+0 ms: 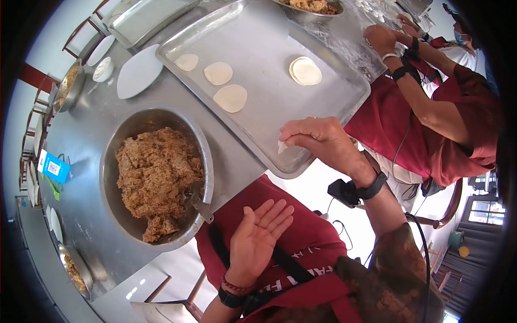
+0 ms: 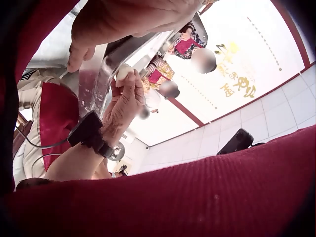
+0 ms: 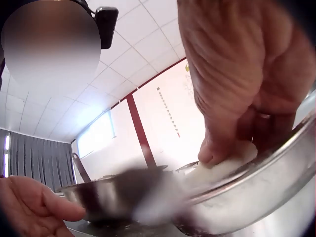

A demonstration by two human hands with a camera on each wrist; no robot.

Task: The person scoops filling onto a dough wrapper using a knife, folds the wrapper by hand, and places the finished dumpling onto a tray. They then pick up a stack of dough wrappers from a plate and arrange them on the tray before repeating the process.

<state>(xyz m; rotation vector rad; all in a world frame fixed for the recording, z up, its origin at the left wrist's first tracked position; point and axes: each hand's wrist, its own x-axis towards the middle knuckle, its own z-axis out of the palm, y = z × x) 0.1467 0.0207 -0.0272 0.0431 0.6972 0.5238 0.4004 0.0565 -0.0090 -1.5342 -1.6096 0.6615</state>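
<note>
My right hand [image 1: 326, 141] pinches a white piece of dough [image 1: 282, 146] between thumb and fingers, over the near corner of a large metal tray [image 1: 258, 70]. Most of that dough is hidden in the head view; the right wrist view shows its smooth, rounded side [image 3: 237, 159] close to the tray's rim. Palm up and with fingers extended, my left hand [image 1: 257, 245] holds nothing in front of the apron. On the tray lie three separate round dough wrappers [image 1: 230, 98] and a small stack of wrappers [image 1: 305, 71].
A deep metal bowl [image 1: 202, 141] of brown minced filling [image 1: 156, 177] stands left of the tray, a metal utensil handle [image 1: 202, 209] at its rim. White plates [image 1: 140, 71] and a small white bowl [image 1: 103, 70] sit beyond. Another person in a red apron [image 1: 377, 118] works at the right.
</note>
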